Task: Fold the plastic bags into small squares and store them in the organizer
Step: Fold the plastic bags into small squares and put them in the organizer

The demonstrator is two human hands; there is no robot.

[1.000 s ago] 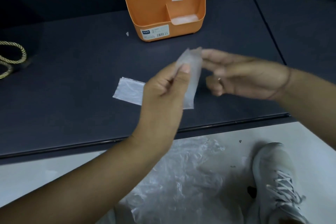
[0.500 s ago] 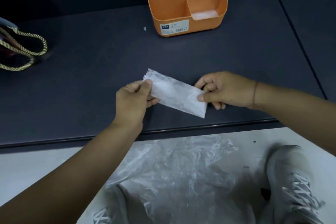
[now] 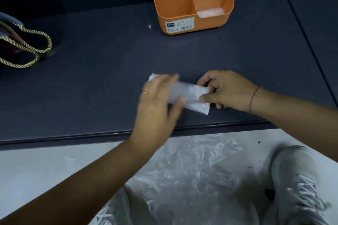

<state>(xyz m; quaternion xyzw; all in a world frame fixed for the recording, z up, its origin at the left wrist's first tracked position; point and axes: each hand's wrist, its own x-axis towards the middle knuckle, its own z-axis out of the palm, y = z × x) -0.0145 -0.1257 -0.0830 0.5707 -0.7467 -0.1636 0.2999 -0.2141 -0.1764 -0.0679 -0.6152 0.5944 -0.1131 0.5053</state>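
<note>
Head view: my right hand (image 3: 230, 91) pinches the folded translucent plastic bag (image 3: 193, 97) at its three-o'clock edge; my left hand (image 3: 157, 100) lies flat-fingered over nine o'clock.

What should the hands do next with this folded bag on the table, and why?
Probably fold the folded bag in half, left end over right. It lies as a long rectangle, not a square. The right hand pinches its right end, and the blurred left hand lies flat across its left part, well placed to lift that end.
</note>
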